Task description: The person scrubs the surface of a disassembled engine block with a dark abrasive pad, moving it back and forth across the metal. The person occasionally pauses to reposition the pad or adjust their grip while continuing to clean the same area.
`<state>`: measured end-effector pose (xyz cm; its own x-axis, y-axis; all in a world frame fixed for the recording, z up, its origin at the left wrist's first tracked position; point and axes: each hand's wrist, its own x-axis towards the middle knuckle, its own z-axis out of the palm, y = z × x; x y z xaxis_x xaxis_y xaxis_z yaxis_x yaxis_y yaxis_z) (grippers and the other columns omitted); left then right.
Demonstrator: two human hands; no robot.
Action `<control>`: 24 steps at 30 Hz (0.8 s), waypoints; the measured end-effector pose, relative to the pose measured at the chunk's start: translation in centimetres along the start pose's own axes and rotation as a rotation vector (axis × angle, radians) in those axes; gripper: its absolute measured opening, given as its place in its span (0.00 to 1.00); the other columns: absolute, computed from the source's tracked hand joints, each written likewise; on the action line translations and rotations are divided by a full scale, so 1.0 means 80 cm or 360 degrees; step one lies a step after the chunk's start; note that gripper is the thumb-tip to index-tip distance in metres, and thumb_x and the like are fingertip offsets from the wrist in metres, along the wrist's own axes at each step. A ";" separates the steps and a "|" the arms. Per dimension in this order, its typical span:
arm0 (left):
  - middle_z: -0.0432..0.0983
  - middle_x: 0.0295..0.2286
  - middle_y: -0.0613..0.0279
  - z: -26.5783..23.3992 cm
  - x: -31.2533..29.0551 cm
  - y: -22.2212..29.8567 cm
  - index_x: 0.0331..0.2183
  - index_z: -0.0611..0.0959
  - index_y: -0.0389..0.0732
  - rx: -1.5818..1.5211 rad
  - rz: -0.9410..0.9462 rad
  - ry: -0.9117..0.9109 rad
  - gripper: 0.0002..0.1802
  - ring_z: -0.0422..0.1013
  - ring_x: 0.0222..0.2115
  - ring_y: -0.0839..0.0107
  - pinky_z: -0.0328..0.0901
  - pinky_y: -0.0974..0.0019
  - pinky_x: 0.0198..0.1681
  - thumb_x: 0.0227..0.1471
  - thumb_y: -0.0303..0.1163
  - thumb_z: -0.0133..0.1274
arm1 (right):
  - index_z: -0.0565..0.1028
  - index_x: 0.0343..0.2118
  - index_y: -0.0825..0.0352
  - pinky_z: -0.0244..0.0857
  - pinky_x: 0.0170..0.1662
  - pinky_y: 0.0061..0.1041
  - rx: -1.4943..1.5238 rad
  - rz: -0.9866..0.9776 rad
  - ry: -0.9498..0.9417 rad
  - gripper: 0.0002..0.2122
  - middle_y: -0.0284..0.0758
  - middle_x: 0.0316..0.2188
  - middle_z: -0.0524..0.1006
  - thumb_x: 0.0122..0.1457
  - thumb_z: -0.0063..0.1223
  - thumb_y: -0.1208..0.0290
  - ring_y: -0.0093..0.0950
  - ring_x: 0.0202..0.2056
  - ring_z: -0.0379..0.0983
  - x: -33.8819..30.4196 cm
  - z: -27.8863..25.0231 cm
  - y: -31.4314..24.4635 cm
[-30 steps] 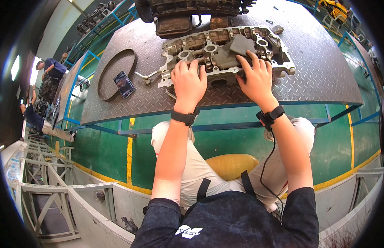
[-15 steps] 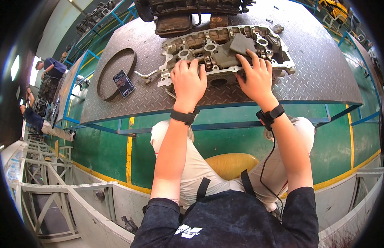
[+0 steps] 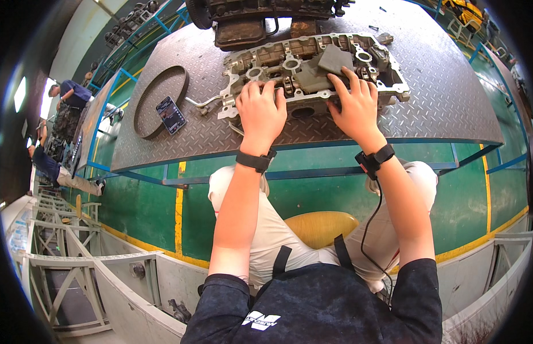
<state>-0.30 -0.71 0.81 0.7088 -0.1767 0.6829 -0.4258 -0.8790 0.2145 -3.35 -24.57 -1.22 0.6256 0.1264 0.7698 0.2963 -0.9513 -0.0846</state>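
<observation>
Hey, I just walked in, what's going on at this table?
A seated person has both bare hands on an engine part lying on a metal table. The left hand rests along its near side, toward the left. The right hand is farther right, its fingertips at the near edge of a grey block on top. A phone and a belt lie to the left; a dark engine sits behind.

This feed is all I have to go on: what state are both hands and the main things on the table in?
Left hand: open, palm down, fingers on the metal casting
Right hand: open, fingertips at the grey piece
Metal casting: inner parts exposed
Grey piece: lying on the casting
Belt: looped, on no pulley
Phone: screen up, lit
Rear engine: partly out of view
</observation>
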 end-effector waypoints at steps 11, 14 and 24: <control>0.80 0.44 0.52 0.000 0.000 0.000 0.44 0.87 0.41 0.0082 0.0060 0.0063 0.14 0.73 0.51 0.50 0.66 0.47 0.54 0.63 0.39 0.56 | 0.75 0.61 0.52 0.58 0.61 0.45 -0.0011 0.0007 0.0005 0.31 0.39 0.62 0.72 0.50 0.70 0.64 0.40 0.51 0.72 0.000 -0.001 -0.001; 0.80 0.44 0.52 -0.001 0.000 0.001 0.44 0.87 0.41 0.0087 0.0052 0.0047 0.14 0.73 0.51 0.50 0.65 0.47 0.55 0.63 0.39 0.56 | 0.75 0.61 0.51 0.59 0.61 0.45 -0.0009 0.0001 0.0018 0.31 0.39 0.62 0.72 0.50 0.70 0.64 0.40 0.51 0.72 0.000 0.000 0.000; 0.81 0.48 0.51 0.002 -0.002 0.001 0.44 0.89 0.43 0.0155 0.0040 0.0022 0.14 0.71 0.57 0.47 0.64 0.44 0.59 0.64 0.39 0.55 | 0.75 0.61 0.52 0.59 0.61 0.45 -0.0020 -0.0001 0.0012 0.31 0.39 0.62 0.72 0.50 0.70 0.64 0.40 0.51 0.72 -0.001 0.000 0.000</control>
<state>-0.35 -0.82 0.64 0.6903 -0.1937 0.6971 -0.3862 -0.9134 0.1285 -3.38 -24.54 -1.26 0.6201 0.1249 0.7745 0.2874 -0.9548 -0.0761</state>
